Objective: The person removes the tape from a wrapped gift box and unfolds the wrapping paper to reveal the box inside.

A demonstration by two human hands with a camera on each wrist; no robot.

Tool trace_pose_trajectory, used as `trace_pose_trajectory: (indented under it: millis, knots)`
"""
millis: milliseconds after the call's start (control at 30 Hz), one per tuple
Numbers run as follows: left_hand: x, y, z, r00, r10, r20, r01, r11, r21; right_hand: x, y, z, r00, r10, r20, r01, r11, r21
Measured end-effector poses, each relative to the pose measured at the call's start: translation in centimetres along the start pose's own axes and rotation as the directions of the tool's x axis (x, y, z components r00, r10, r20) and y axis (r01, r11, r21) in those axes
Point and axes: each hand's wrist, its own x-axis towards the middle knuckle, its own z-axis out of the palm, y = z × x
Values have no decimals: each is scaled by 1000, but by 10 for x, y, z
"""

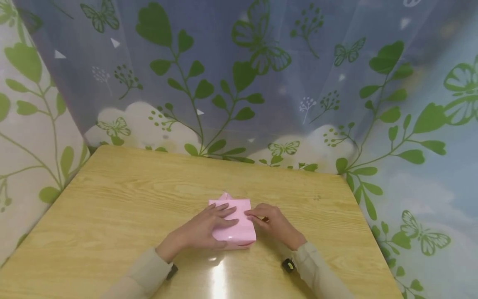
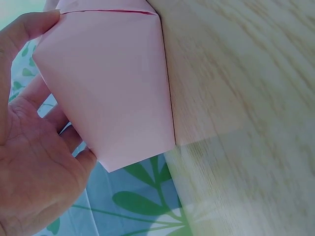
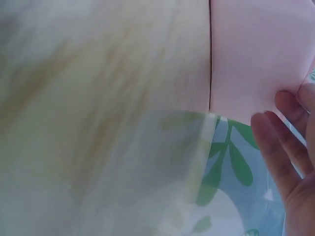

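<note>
A box wrapped in glossy pink paper (image 1: 242,230) lies on the wooden table. Across its top rests my left hand (image 1: 209,226), fingers spread and fairly straight. In the left wrist view that hand (image 2: 39,167) has its thumb against a corner of the pink box (image 2: 108,83), under a folded seam. My right hand (image 1: 274,222) pinches at the box's right top edge with thumb and index finger. Other fingers of the right hand (image 3: 295,152) stand loosely beside the pink side (image 3: 261,54) in the right wrist view. A small pointed paper fold (image 1: 225,195) sticks up at the far side.
The wooden table (image 1: 142,187) reaches back to a curtain (image 1: 224,62) printed with leaves and butterflies, which also hangs on both sides. Dark wrist devices, one of them a small black one (image 1: 288,265), show at the cuffs.
</note>
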Motion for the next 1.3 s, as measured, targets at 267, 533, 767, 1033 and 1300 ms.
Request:
trace_pose_trajectory:
  millis: [267, 533, 767, 1033, 1300]
  knots:
    - [-2, 1, -1, 1000, -3, -4, 2, 1000, -18, -2, 5, -5, 968, -249, -2, 246, 958, -144]
    - [-1, 2, 1, 1000, 1, 2, -1, 1000, -12, 1, 5, -7, 965, -261, -3, 259, 960, -107]
    - [-1, 1, 0, 1000, 6, -6, -6, 1000, -5, 6, 3, -7, 973, -229, 11, 229, 969, -97]
    - [0, -1, 2, 1000, 10, -4, -10, 1000, -24, 5, 0, -6, 969, -245, -8, 243, 964, -109]
    - [-1, -2, 0, 1000, -4, -3, 4, 1000, -24, 6, 1, -4, 970, -243, -15, 239, 964, -112]
